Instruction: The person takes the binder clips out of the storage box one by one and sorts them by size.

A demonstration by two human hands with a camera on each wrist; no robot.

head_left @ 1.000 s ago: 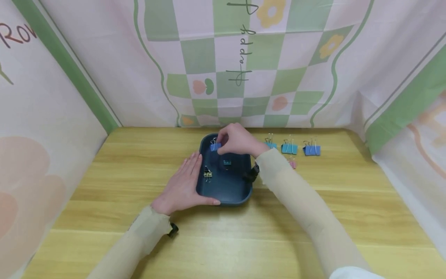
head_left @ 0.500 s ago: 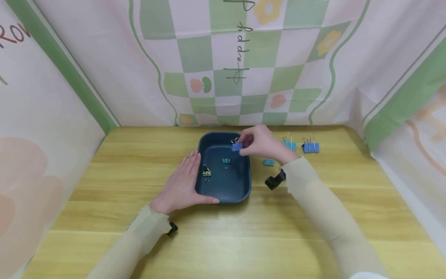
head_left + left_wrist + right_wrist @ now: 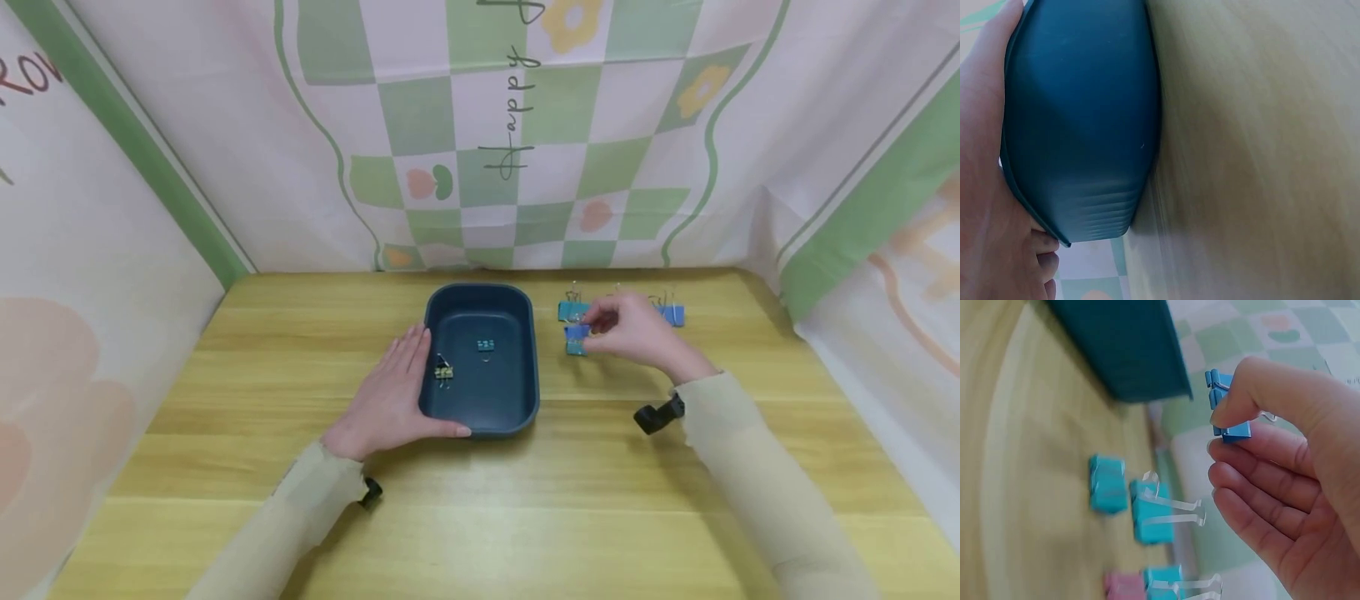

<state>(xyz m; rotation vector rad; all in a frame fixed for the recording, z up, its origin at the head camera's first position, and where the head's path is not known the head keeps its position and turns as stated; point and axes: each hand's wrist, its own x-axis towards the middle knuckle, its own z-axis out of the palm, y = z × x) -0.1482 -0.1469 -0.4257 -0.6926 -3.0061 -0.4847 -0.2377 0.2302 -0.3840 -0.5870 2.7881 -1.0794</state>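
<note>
Judged part done: found 2 small teal and yellowish binder clips [image 3: 486, 345] in dark-blue rectangular tray [image 3: 487, 400] touched by straight-fingered left hand [image 3: 390, 396], blue metal binder clip [image 3: 576, 332] pinched by right hand [image 3: 633, 331] right of tray, and 5 teal, pink or blue binder clips [image 3: 1154, 522] left outside.

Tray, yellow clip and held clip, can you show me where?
Tray [image 3: 487, 404]: head view, bare floor.
Yellow clip [image 3: 444, 373]: head view, its middle.
Held clip [image 3: 1239, 431]: right wrist view, lower blue end.
</note>
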